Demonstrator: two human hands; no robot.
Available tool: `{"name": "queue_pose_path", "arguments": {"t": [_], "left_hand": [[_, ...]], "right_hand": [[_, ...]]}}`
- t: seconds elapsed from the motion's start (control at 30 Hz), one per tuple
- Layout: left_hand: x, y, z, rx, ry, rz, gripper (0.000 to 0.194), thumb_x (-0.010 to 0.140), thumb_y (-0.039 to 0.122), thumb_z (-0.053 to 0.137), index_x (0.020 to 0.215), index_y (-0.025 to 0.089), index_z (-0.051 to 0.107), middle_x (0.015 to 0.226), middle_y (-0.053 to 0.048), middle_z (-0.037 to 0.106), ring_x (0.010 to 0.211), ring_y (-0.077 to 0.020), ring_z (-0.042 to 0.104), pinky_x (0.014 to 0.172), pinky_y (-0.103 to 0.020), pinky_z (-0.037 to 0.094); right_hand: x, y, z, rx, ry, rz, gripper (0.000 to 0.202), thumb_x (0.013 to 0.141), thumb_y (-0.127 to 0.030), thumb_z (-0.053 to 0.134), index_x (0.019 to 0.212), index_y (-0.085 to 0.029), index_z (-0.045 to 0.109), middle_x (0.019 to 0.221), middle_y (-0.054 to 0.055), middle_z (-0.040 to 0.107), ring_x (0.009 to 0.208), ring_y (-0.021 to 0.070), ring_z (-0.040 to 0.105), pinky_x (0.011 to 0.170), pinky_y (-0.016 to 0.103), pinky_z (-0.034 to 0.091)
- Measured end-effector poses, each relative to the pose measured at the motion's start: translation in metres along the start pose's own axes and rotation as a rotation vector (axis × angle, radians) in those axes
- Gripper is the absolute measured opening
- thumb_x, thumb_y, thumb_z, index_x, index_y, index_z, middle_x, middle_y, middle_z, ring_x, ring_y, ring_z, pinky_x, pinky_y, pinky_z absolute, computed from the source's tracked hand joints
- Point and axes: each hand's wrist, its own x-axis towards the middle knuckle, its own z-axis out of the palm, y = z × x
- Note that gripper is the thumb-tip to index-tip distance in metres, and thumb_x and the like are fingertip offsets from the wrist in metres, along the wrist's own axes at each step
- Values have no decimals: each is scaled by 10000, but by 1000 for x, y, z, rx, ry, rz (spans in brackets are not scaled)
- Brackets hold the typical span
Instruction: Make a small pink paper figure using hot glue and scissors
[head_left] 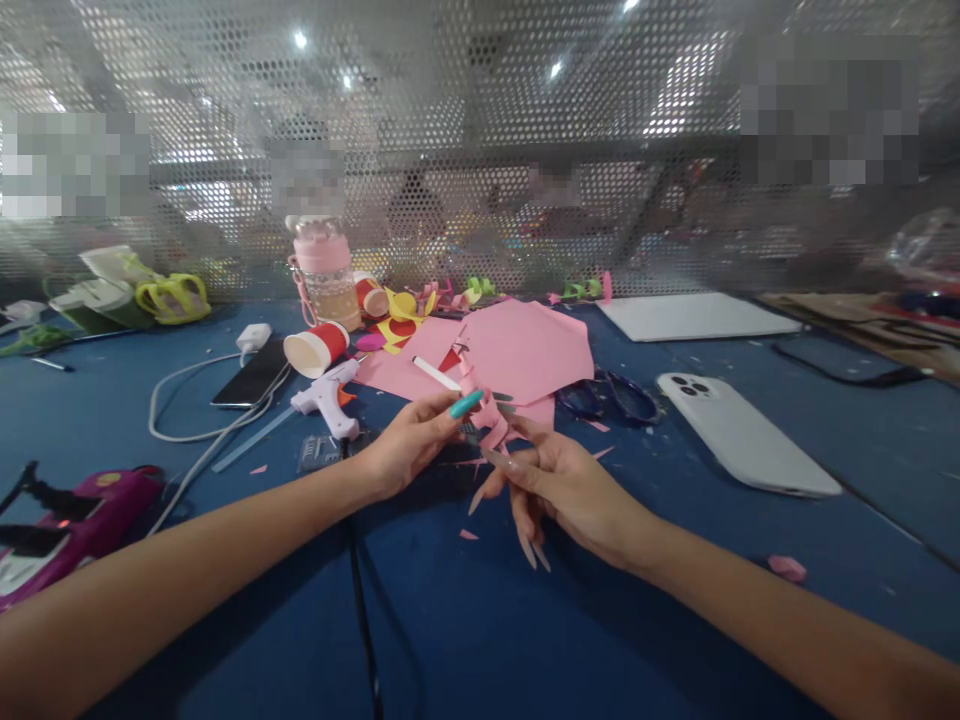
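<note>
A curled pink paper strip (491,420) is held up between my two hands above the blue table. My left hand (412,440) pinches its left side, the thumb with a long teal nail lying on top. On the lower right side, my right hand (559,485) has the strip between thumb and index finger, its other fingers hanging curled below. Just behind the strip lie large pink paper sheets (525,345) and a white marker (436,373). Dark blue scissors (630,397) rest to the right of the sheets.
A glue gun (330,400), its black cord running toward me, a black phone (253,375), paper cups and a bottle (324,275) stand left. A purple device (82,520) is at far left. On the right are a white phone (742,435) and a white board (697,316).
</note>
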Motion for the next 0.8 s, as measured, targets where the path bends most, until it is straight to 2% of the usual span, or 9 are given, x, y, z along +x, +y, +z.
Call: {"name": "queue_pose_path", "arguments": {"t": [0.13, 0.23, 0.4, 0.6, 0.8], "left_hand": [[-1, 2, 2, 102, 14, -43, 366, 573, 200, 755, 924, 179, 655, 939, -35, 654, 838, -139, 593, 782, -253, 423], [-2, 2, 2, 108, -21, -48, 388, 620, 163, 718, 996, 167, 624, 937, -55, 665, 839, -146, 613, 781, -261, 441], [-2, 2, 3, 89, 52, -36, 318, 555, 184, 758, 847, 125, 646, 740, -28, 682, 680, -118, 628, 682, -225, 465], [-1, 4, 5, 85, 98, 4, 347, 486, 199, 790, 793, 122, 645, 721, -24, 678, 660, -116, 622, 649, -219, 474], [0, 3, 4, 46, 168, 55, 262, 509, 187, 778, 733, 139, 651, 714, -5, 675, 671, -103, 617, 660, -206, 470]], "right_hand": [[-1, 0, -1, -13, -48, -13, 827, 693, -344, 666, 1352, -209, 185, 625, -8, 674, 333, 92, 552, 295, 155, 420], [-1, 1, -1, -54, -65, 13, 825, 705, -330, 654, 1355, -197, 164, 630, -3, 676, 336, 98, 556, 296, 160, 415], [-1, 2, 0, -118, -67, 52, 801, 721, -328, 633, 1351, -178, 160, 634, 5, 677, 340, 99, 556, 307, 164, 416], [-1, 2, 1, -136, -55, 44, 836, 704, -376, 638, 1365, -210, 154, 648, 5, 672, 343, 99, 554, 305, 171, 413], [-2, 0, 2, -158, -21, 58, 842, 714, -377, 630, 1372, -189, 141, 652, 17, 673, 346, 101, 552, 307, 179, 418]]}}
